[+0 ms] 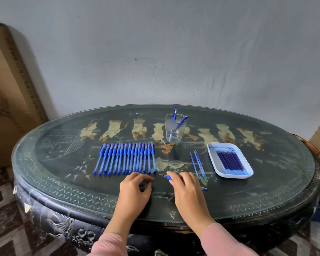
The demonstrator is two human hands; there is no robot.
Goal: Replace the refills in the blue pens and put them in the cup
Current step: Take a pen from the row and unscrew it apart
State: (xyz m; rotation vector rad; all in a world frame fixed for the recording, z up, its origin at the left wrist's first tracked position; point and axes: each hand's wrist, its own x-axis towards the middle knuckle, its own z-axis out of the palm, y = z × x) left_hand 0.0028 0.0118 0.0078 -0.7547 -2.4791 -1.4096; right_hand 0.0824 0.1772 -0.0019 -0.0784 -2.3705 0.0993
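The right hand (185,183) gripped a light, slim pen (168,177), likely slippery and best pinched at its blue grip, while the left hand (135,185) curled, any hold hidden.

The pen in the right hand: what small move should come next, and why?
Probably bring the left hand to the tip of the pen that the right hand grips, and unscrew it. Its point shows, aimed at the left hand, so a refill sits inside. Two pens stand in the cup; two loose refills lie beside the tray.
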